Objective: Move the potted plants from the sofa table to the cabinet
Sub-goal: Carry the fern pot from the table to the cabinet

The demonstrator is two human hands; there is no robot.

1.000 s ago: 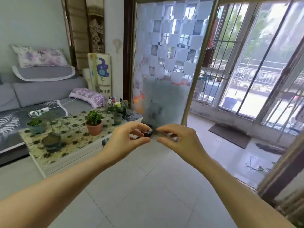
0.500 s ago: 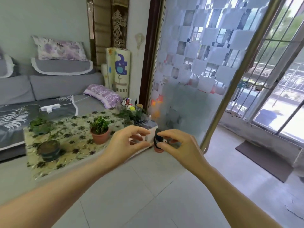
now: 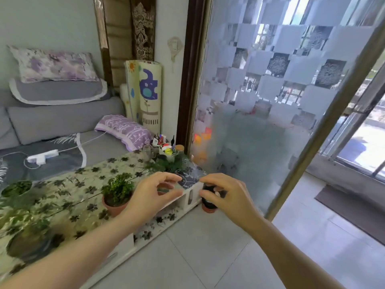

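The sofa table (image 3: 68,207) with a leaf-patterned cover fills the left side. On it stand a terracotta pot with a small green plant (image 3: 116,197), a dark pot with a plant (image 3: 29,243) at the near end, a green pot (image 3: 16,188) at the far left edge, and a leafy plant (image 3: 170,163) at the far end. My left hand (image 3: 154,195) hovers just right of the terracotta pot, fingers curled and apart, holding nothing. My right hand (image 3: 225,197) is beyond the table's corner, also empty. No cabinet is in view.
A small dark pot on a reddish saucer (image 3: 208,206) stands on the floor at the table's corner, partly behind my right hand. A frosted glass door (image 3: 260,122) rises close behind. A grey sofa (image 3: 62,126) lies past the table. Small clutter (image 3: 164,146) sits at the table's far end.
The view has moved closer to the table and turned left. Both hands have stayed raised in the same curled pose and now hover at the table's right end.
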